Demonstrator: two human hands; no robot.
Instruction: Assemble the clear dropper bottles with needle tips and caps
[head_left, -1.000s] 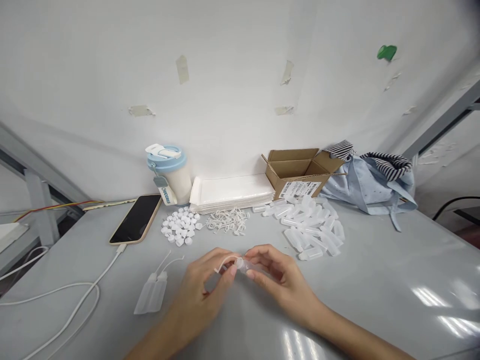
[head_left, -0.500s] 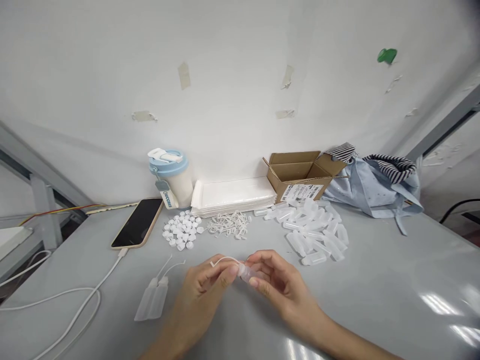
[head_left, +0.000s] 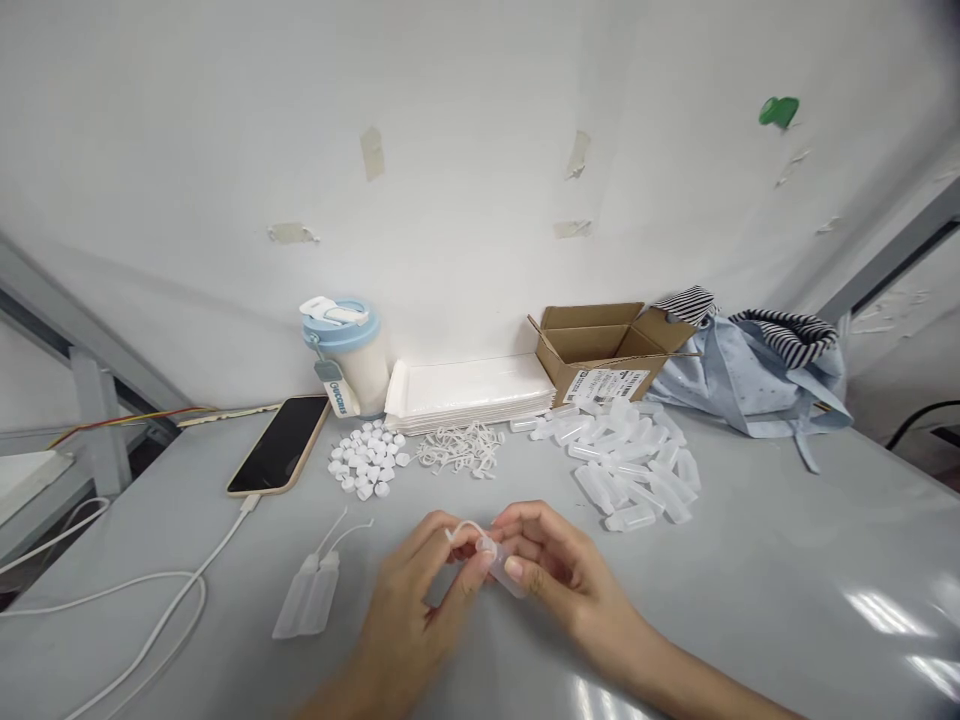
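Observation:
Between my hands is a small translucent plastic bottle [head_left: 508, 572], tilted, with a thin white strap [head_left: 469, 526] arching from its neck. My right hand [head_left: 559, 580] grips the bottle's body with thumb and fingers. At the neck, my left hand [head_left: 427, 590] pinches with thumb and fingertips; the strap curves over these fingers. Two similar bottles [head_left: 307, 595] lie side by side left of my left hand, each with a strap sticking out of its neck. Beyond my hands are a heap of white caps [head_left: 365, 458], a pile of loose white straps [head_left: 461, 450] and many bare bottles [head_left: 630, 460].
A phone [head_left: 279, 445] on a white charging cable [head_left: 202, 565] lies at left. Against the wall stand a blue-lidded cup [head_left: 360, 365], a stack of white packets [head_left: 472, 385], an open cardboard box [head_left: 592, 355] and a light blue bag [head_left: 750, 385]. The grey table [head_left: 750, 590] reflects light.
The bottle has turned to point more downward toward me, showing more of its body. My left fingers have shifted at the neck, and the strap stands higher. The view has moved slightly.

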